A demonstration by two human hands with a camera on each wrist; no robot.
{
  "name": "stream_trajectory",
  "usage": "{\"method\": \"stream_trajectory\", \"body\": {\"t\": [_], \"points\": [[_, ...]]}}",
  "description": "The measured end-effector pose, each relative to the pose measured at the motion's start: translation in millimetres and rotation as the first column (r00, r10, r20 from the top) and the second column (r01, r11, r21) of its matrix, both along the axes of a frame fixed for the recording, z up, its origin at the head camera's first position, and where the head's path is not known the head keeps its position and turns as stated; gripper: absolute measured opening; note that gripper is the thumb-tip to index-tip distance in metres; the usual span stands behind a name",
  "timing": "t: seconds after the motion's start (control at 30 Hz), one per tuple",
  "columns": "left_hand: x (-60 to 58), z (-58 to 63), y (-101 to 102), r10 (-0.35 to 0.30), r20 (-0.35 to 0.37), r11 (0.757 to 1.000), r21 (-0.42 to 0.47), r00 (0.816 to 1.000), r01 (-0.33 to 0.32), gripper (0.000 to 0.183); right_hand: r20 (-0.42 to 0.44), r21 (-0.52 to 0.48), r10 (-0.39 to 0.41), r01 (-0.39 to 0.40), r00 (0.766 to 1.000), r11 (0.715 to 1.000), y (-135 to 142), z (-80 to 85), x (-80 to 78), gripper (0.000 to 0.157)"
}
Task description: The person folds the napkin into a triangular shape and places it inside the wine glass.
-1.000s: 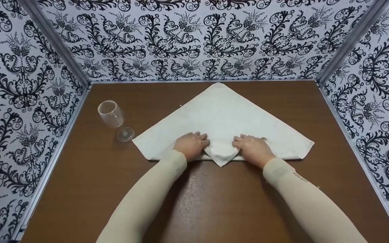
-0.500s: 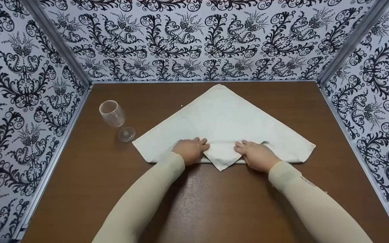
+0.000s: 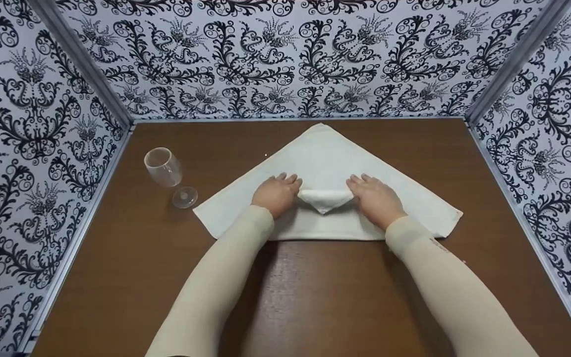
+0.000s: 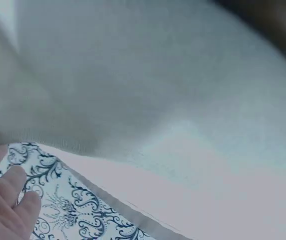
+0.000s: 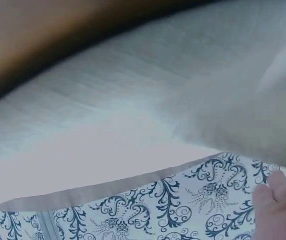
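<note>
A white cloth napkin (image 3: 321,153) lies folded into a broad triangle, its point at the back and its straight fold toward me. My left hand (image 3: 276,194) and right hand (image 3: 377,201) pinch the two ends of a raised fold near its middle. Between them a small flap (image 3: 324,199) hangs with its tip toward me, over a shadow on the cloth. In the left wrist view my fingers (image 4: 12,200) bend beside the cloth's edge. The right wrist view shows my right fingers (image 5: 278,197) at its lower right; the thumbs are mostly hidden.
A clear stemmed glass (image 3: 164,168) stands left of the napkin on the brown wooden table (image 3: 305,297). Patterned black-and-white walls (image 3: 275,59) with grey metal posts (image 3: 518,59) enclose the back and both sides.
Both hands have moved away from me, up the napkin, carrying the small fold with them. The flap's tip, earlier past the front fold, now lies well inside it. The glass has not moved.
</note>
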State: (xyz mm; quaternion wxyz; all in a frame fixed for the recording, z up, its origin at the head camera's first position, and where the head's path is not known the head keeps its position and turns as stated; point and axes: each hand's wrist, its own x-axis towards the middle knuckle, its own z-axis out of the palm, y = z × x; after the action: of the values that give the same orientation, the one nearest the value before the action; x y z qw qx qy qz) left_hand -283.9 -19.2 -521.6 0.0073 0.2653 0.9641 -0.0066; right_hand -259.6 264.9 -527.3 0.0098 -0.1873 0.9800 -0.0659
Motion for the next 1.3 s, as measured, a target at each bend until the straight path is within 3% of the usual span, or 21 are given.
{"method": "stream_trajectory", "body": {"t": [0.13,0.27,0.43,0.57,0.8,1.0,1.07,1.17,1.3], "points": [[1.1,-7.5,5.9,0.024,0.016,0.999,-0.040,1.000,-0.024,0.047,0.090,0.043,0.013,-0.017,0.996,0.999,-4.8,-5.2,-3.2,0.053],[6.3,-15.6,11.3,-0.031,0.094,0.996,-0.082,0.995,0.039,0.052,0.117,0.072,0.076,-0.085,0.990,0.994,-7.9,-10.6,2.1,0.059],[9.2,-24.4,11.5,-0.007,0.271,0.995,-0.094,0.963,0.033,0.063,0.171,0.117,0.102,-0.123,0.980,0.986,-9.7,-18.8,7.8,0.054],[8.8,-30.1,9.0,0.028,0.331,0.997,-0.077,0.943,-0.003,0.065,0.204,0.118,0.089,-0.115,0.975,0.986,-10.4,-23.1,9.0,0.052],[12.2,-37.4,8.5,0.018,0.311,0.999,-0.053,0.950,-0.001,0.064,0.216,0.089,0.080,-0.102,0.973,0.991,-8.8,-24.8,11.8,0.053],[24.5,-28.3,7.2,-0.002,0.318,0.998,-0.060,0.948,0.023,0.063,0.226,0.110,0.079,-0.107,0.971,0.988,-10.1,-17.8,22.8,0.050],[28.3,-25.6,6.4,-0.029,0.283,0.998,-0.053,0.959,0.045,0.056,0.227,0.133,0.080,-0.112,0.971,0.985,-11.9,-13.7,26.6,0.049],[31.3,-20.3,5.4,-0.062,0.200,0.998,0.000,0.978,0.064,0.031,0.193,0.147,0.086,-0.116,0.977,0.982,-14.3,-9.3,28.7,0.044],[26.9,-18.0,8.0,-0.061,0.079,0.998,0.038,0.995,0.058,0.015,0.121,0.119,0.099,-0.113,0.988,0.986,-15.6,-9.4,22.0,0.037]]}}
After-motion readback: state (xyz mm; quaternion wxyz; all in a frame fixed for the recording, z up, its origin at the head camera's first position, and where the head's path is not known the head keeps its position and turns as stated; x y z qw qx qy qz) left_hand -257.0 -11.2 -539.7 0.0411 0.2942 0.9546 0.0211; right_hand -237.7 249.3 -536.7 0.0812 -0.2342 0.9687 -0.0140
